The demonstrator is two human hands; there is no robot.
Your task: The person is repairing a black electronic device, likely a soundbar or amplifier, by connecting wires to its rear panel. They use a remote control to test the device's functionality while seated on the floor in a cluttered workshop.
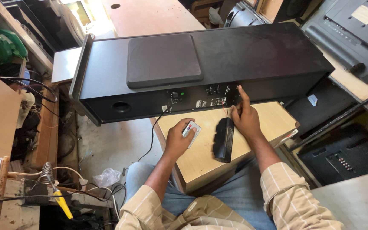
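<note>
From the head camera I looked down on a long black speaker cabinet (218,64) lying on its side across a small wooden table (273,121), its rear control panel facing me. My left hand (176,140) rested on the table just in front of the cabinet, fingers closed around a small white remote control (191,129) with coloured buttons, thumb on top of it. My right hand (245,117) was to the right of that, its index finger stretched out and touching the cabinet's rear panel near the knobs (214,90); the other fingers were curled in and held nothing. Between the two hands, a small black speaker (223,139) lay on the table, thin red and black wires running from it up to the cabinet. A black cable (154,132) hung from the panel, left of the remote. A soldering iron (58,196) with a yellow handle sat on a bench well left of the cabinet.
</note>
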